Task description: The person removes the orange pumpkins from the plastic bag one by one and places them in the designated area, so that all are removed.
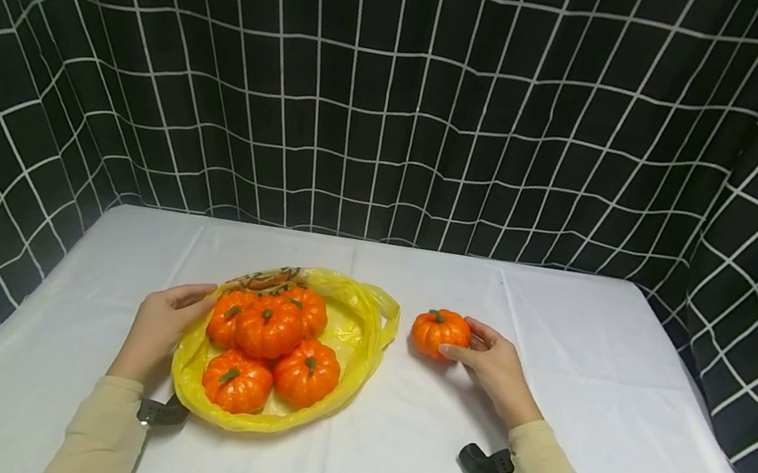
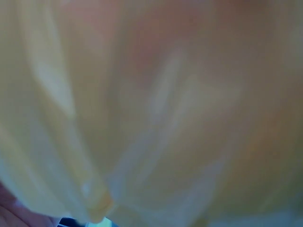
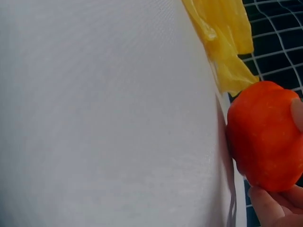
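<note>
Head: my right hand pinches a glossy orange ribbed pumpkin at the white-covered desk, beside a thin yellow plastic bag holding five similar pumpkins. My left hand meets its rim; whether pinching, I cannot tell. Left wrist: blurred bag. Right wrist: fingers straddle the pumpkin's sides, a sound hold; probably light, stiff, slippery.

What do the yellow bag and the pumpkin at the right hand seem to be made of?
Yellow bag: thin, slightly shiny plastic film, judging by its crinkles and the reddish blur showing through in the left-wrist view.

Pumpkin in the right hand: glossy, perhaps plastic or coated foam, given the highlights on its smooth orange ribs; its core cannot be told.
</note>
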Tool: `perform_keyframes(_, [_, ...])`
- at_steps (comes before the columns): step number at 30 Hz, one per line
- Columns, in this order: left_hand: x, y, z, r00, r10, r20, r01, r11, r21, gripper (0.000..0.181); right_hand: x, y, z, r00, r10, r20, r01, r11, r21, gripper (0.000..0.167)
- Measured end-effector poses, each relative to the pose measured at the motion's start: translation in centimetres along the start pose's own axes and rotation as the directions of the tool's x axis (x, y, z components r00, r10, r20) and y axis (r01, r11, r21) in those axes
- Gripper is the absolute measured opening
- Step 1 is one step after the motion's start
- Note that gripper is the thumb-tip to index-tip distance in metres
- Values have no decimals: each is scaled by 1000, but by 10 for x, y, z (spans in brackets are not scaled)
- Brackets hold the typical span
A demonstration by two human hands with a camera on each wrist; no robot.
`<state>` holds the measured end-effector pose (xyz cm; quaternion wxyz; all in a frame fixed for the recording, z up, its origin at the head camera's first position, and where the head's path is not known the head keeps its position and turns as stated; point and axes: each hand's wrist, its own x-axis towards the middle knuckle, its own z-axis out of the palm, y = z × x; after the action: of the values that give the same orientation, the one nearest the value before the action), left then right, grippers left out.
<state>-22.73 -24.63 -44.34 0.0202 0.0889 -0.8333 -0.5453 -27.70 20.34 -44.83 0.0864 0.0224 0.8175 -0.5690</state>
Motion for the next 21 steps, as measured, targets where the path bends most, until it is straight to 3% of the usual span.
perform_keyframes(21, [0, -3, 0, 1000, -17, -3, 17, 1000, 17, 51, -3, 8, -6, 997, -3, 73, 3, 1000, 8, 84])
